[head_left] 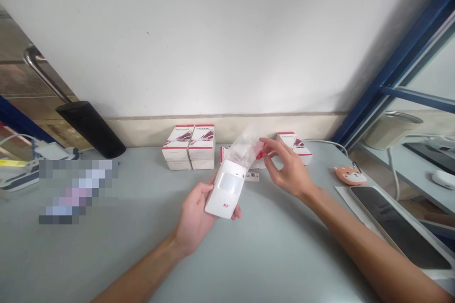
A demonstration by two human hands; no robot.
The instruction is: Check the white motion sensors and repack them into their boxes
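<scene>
White motion sensor point(225, 194), cradled in the left hand's point(194, 218) curled fingers, aims its long axis toward the right hand point(287, 168), fingers spread just beside the clear plastic bag point(243, 149).

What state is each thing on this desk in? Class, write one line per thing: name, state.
left hand: palm up, holding the sensor
white motion sensor: upright, top end in the bag
clear plastic bag: crumpled, standing above the sensor
right hand: raised, fingers spread at the bag
white-and-red boxes: closed, stacked two high
smartphone: lying flat, screen dark
</scene>
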